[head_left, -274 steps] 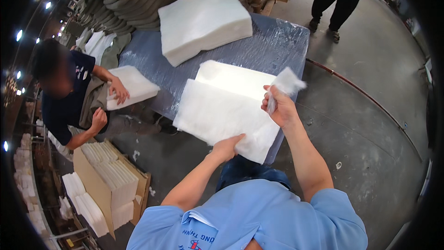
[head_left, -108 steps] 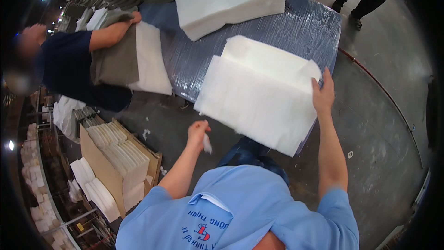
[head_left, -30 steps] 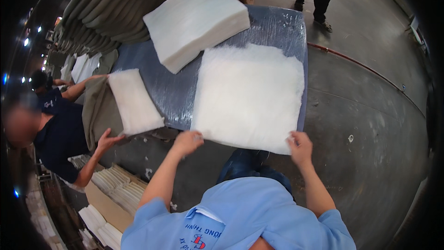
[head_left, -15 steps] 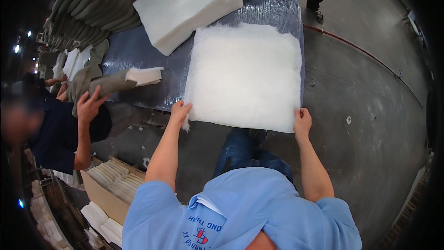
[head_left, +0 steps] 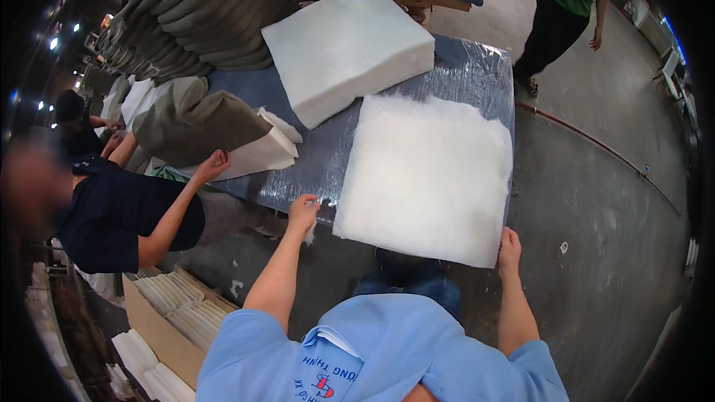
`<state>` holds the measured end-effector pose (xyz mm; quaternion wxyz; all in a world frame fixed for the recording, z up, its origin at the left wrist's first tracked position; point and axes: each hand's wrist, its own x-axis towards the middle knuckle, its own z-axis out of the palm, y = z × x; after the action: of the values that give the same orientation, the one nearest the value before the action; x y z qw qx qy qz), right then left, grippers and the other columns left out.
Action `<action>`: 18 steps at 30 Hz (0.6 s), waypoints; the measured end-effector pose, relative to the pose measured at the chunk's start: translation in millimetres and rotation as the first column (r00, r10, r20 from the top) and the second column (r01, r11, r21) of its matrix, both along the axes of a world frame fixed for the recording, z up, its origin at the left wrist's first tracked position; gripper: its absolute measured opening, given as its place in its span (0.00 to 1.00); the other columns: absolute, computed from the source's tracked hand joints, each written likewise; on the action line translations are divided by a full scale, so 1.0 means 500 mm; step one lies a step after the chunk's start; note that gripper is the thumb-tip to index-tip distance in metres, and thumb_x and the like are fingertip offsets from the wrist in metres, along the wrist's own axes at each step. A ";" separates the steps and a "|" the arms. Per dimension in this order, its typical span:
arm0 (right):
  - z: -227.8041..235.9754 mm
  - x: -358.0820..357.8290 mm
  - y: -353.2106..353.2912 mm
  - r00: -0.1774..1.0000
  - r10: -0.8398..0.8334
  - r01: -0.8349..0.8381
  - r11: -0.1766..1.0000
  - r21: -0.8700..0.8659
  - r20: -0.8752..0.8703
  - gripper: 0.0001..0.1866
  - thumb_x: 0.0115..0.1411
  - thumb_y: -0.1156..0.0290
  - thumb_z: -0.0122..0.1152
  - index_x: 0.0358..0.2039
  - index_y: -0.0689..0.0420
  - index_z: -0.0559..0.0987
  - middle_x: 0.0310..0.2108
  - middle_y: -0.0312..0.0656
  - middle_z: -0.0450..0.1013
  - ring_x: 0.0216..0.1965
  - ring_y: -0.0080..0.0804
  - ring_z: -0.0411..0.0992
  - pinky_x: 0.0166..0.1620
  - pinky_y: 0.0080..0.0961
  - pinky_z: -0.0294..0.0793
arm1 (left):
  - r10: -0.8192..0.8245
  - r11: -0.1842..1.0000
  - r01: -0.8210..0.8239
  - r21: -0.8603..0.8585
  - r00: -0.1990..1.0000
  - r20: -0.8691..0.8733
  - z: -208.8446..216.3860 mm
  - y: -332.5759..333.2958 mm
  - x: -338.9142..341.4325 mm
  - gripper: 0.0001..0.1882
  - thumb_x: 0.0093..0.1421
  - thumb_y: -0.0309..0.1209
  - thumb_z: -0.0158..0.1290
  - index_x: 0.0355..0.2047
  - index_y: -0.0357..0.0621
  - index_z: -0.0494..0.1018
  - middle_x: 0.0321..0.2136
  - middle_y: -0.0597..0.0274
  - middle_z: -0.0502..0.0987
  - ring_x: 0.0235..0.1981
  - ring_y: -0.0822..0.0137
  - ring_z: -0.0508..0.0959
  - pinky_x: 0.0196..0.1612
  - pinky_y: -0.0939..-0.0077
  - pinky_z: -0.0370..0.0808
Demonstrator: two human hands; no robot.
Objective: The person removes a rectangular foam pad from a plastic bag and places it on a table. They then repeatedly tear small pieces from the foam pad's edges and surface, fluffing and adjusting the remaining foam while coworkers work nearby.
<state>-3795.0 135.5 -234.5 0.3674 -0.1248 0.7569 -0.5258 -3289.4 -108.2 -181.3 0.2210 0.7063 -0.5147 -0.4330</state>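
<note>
A square sheet of fluffy white batting (head_left: 428, 179) lies on the table, its near edge hanging past the table's edge. My right hand (head_left: 509, 251) is closed on the sheet's near right corner. My left hand (head_left: 302, 216) is off the sheet, just left of its near left corner, with its fingers pinched together. A small wisp of white batting (head_left: 310, 235) hangs below that hand and seems held in it. Behind the sheet sits a thick white block of stacked batting (head_left: 350, 52).
A plastic-wrapped table (head_left: 465, 67) bears tall stacks of grey-green cushions (head_left: 201, 15). At left, a co-worker (head_left: 134, 208) handles a grey-green cover (head_left: 201, 130) over white filling. A carton (head_left: 167, 327) of white pieces stands lower left. Another person (head_left: 570, 0) stands far right, near a red hose (head_left: 588, 134).
My left hand has come off the sheet's corner. The view has shifted. The co-worker's cover is now spread wider over the white filling, and the far person shows more fully.
</note>
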 end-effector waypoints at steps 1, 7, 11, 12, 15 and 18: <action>0.020 -0.001 -0.024 0.991 -0.013 0.000 0.995 0.103 0.132 0.17 0.72 0.52 0.59 0.48 0.52 0.79 0.31 0.28 0.72 0.27 0.16 0.67 0.29 0.18 0.68 | 0.032 0.999 -0.031 0.031 0.998 -0.048 0.019 -0.014 0.024 0.11 0.63 0.30 0.62 0.46 0.43 0.80 0.35 0.64 0.82 0.37 0.71 0.79 0.44 0.74 0.74; 0.080 -0.079 -0.205 0.999 0.001 0.003 0.996 0.090 -0.040 0.21 0.72 0.46 0.55 0.49 0.50 0.80 0.31 0.28 0.72 0.26 0.15 0.67 0.27 0.17 0.67 | -0.009 0.995 0.043 0.093 0.941 -0.338 0.060 -0.191 -0.039 0.17 0.64 0.35 0.64 0.49 0.40 0.79 0.39 0.64 0.81 0.43 0.72 0.77 0.50 0.73 0.72; 0.062 -0.150 -0.351 0.987 0.019 -0.016 1.000 0.021 -0.159 0.23 0.71 0.44 0.56 0.48 0.52 0.82 0.30 0.29 0.72 0.27 0.15 0.67 0.27 0.18 0.65 | -0.031 0.995 0.062 0.081 0.942 -0.334 0.062 -0.344 -0.180 0.26 0.62 0.41 0.66 0.54 0.36 0.77 0.47 0.57 0.81 0.49 0.66 0.77 0.55 0.70 0.72; 0.061 -0.166 -0.388 0.985 0.001 0.007 0.999 0.048 -0.173 0.23 0.70 0.46 0.58 0.45 0.54 0.82 0.31 0.30 0.73 0.28 0.16 0.67 0.30 0.18 0.66 | -0.014 0.996 0.042 0.085 0.952 -0.307 0.055 -0.376 -0.210 0.28 0.61 0.43 0.67 0.55 0.35 0.76 0.49 0.55 0.80 0.51 0.64 0.77 0.56 0.69 0.71; 0.059 -0.199 -0.501 0.985 0.004 0.017 0.992 0.122 -0.171 0.21 0.68 0.50 0.63 0.39 0.58 0.84 0.31 0.31 0.74 0.31 0.17 0.68 0.36 0.19 0.67 | -0.006 0.981 0.053 0.185 0.969 -0.246 0.014 -0.451 -0.267 0.31 0.60 0.47 0.67 0.56 0.38 0.75 0.54 0.55 0.78 0.57 0.60 0.74 0.60 0.63 0.68; 0.028 -0.212 -0.557 0.997 0.061 -0.056 0.992 0.111 -0.047 0.17 0.67 0.55 0.66 0.35 0.58 0.83 0.29 0.28 0.73 0.30 0.16 0.66 0.35 0.19 0.67 | -0.066 0.970 0.106 0.220 0.981 -0.181 -0.012 -0.505 -0.293 0.23 0.61 0.45 0.67 0.48 0.40 0.78 0.44 0.60 0.78 0.47 0.64 0.75 0.51 0.66 0.71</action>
<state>-3901.2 -143.1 -220.2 0.3698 -0.1398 0.7896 -0.4692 -3435.9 -360.5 -187.0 0.1630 0.6638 -0.4706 -0.5580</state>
